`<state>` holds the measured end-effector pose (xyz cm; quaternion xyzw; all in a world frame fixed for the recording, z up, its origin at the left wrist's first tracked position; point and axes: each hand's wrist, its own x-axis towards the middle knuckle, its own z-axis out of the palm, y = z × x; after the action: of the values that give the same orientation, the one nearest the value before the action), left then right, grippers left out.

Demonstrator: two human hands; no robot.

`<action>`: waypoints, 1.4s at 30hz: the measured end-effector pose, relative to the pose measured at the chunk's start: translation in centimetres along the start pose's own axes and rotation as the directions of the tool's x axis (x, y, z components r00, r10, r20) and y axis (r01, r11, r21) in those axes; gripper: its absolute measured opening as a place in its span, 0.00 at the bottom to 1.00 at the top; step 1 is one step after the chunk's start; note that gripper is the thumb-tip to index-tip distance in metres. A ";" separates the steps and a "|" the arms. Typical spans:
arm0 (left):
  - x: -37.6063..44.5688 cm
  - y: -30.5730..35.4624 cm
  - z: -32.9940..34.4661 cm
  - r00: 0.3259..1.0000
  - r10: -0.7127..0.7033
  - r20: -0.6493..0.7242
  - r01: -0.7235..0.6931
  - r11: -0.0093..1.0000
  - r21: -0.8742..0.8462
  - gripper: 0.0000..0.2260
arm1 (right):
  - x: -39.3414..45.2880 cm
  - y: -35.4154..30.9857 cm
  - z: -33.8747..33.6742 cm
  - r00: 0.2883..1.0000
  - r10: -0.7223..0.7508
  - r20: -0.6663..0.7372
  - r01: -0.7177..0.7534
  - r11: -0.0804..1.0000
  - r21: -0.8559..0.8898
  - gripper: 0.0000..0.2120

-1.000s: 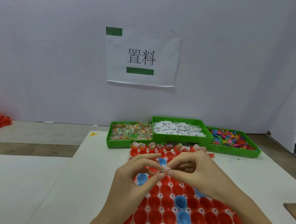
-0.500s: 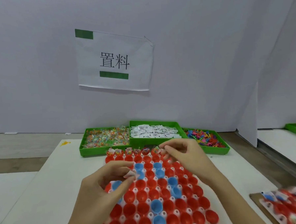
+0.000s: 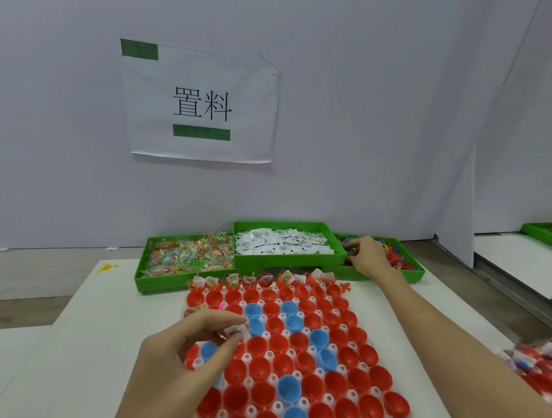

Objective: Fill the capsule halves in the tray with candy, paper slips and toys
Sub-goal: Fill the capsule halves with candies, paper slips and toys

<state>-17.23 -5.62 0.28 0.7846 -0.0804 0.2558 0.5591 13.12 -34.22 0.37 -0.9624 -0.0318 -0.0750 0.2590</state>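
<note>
Item, near: capsule tray [image 3: 193,365] on the white table [image 3: 83,346] — red and blue halves, only the far row filled.

Item: my left hand [image 3: 180,351] hovers over the tray's near-left cells, thumb and forefinger pinching a small paper slip [image 3: 233,332]; empty halves lie directly beneath.

Item, far: my right hand [image 3: 365,257] reaches into the toy bin [image 3: 415,273], fingers curled among the pieces — whether it grips one I cannot tell. Candy bin [image 3: 143,273] and slip bin [image 3: 290,257] sit leftward. I judge the left hand nearer the next drop.
</note>
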 end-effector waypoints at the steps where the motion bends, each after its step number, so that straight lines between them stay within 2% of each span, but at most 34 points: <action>1: 0.0 -0.1 0.0 1.000 0.002 0.006 -0.002 1.000 0.009 0.14 | 0.2 0.0 0.1 1.000 0.008 -0.013 -0.008 1.000 0.005 0.10; 4: 0.0 -0.4 0.2 1.000 -0.002 0.018 0.002 1.000 0.030 0.15 | 0.5 0.1 0.4 0.999 0.027 -0.035 -0.026 0.999 0.021 0.05; 9: -0.1 -0.2 0.2 1.000 -0.001 0.024 0.000 0.999 0.039 0.14 | -0.2 0.8 0.3 0.996 0.024 -0.086 -0.019 0.998 0.056 0.05; 12: 0.0 -0.1 0.1 1.000 -0.002 0.007 0.002 0.999 0.036 0.13 | -1.1 1.2 -0.1 0.977 0.083 -0.198 -0.035 0.972 0.233 0.05; 14: 0.0 -0.1 0.0 1.000 -0.018 -0.003 0.018 0.999 0.027 0.13 | -1.9 1.4 -0.3 0.963 0.123 -0.239 -0.025 0.926 0.378 0.05; 16: 0.1 0.0 0.0 1.000 -0.025 0.007 0.025 0.999 0.033 0.12 | -2.4 1.5 -0.6 0.957 0.130 -0.261 0.001 0.893 0.449 0.05; 23: -0.4 0.3 0.1 0.999 -0.001 0.047 -0.003 0.997 0.079 0.12 | -3.2 1.8 -0.4 0.959 0.154 -0.238 -0.029 0.888 0.460 0.03; 27: -0.2 0.3 -0.1 1.000 -0.003 0.028 0.002 0.998 0.065 0.09 | -3.4 1.6 -0.1 0.953 0.201 -0.229 -0.027 0.805 0.593 0.02; 29: -0.1 0.3 -0.2 1.000 -0.009 0.006 0.009 0.999 0.035 0.09 | -3.9 0.9 -0.6 0.957 0.218 -0.192 -0.024 0.718 0.696 0.02; 32: 0.0 0.3 -0.1 0.999 -0.040 0.001 0.040 0.999 -0.008 0.11 | -6.6 -1.6 -1.8 0.985 0.126 -0.122 0.026 0.583 0.812 0.06; 36: -0.1 0.3 0.0 0.997 -0.070 0.009 0.071 0.996 -0.058 0.11 | -13.1 -6.3 -2.9 0.986 -0.165 0.006 0.073 0.471 0.879 0.09; 39: 0.0 0.3 0.1 0.998 -0.056 0.017 0.058 0.994 -0.089 0.09 | -18.0 -9.4 -2.4 0.917 -0.386 0.098 0.155 0.574 0.804 0.07; 42: -0.2 0.3 0.2 1.000 0.005 0.022 -0.004 0.999 -0.046 0.09 | -21.0 -11.4 -1.1 0.847 -0.517 0.124 0.305 0.663 0.683 0.05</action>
<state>-17.43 -5.88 0.39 0.7742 -0.0941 0.2463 0.5754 -8.90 -25.41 3.56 -0.7811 -0.3145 0.0338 0.5384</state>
